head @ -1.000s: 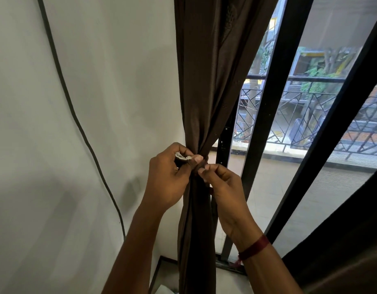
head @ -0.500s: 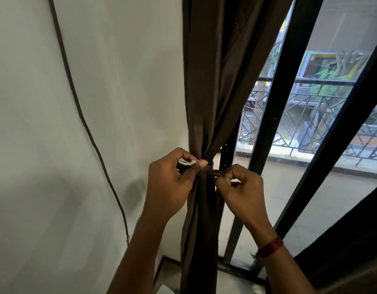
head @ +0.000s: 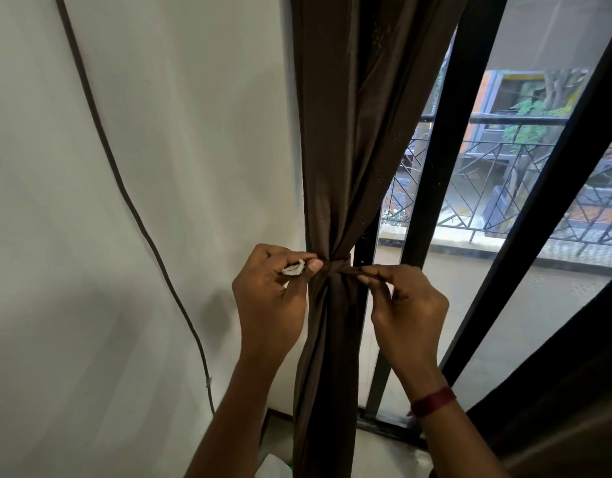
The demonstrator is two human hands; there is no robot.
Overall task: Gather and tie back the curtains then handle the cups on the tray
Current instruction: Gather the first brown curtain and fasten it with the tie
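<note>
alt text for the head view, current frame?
Two bare hands pull a brown tie strap tight around a gathered brown curtain: the left hand pinches its pale end, the right hand the other end. White wall left, black-framed window right.

Left hand (head: 270, 305) raised, thumb and forefinger pinched; right hand (head: 406, 307) level beside it, fingers pinched, forearms angled upward.

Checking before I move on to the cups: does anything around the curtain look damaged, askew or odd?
One small thing: the tie end pinched in the left hand is whitish and frayed, unlike the brown curtain. The right hand pulls the other end. Nothing else stands out.
</note>
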